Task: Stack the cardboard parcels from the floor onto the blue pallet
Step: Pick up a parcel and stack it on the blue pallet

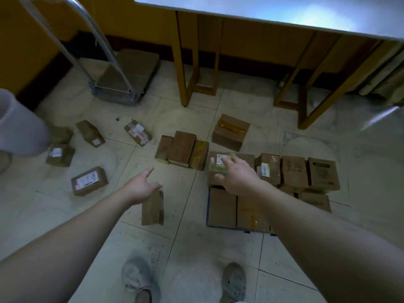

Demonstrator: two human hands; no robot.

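Right hand [235, 174] lay spread flat on taped parcel [215, 169] atop stack on blue pallet [208, 206]. Left hand [142, 189] sat at floor parcel [152, 209] top, grip unclear. Sound move was squaring taped parcel flush against neighbours before releasing.

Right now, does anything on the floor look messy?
Yes. Loose parcels on the left lie scattered at crooked angles, and one narrow parcel stands on end by the left hand. Those on the blue pallet sit neatly.

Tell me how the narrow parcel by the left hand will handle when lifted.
The parcel looks like stiff cardboard, so probably keeps its shape. It seems upright on a narrow edge, so a nudge may tip it. Small, so likely light.
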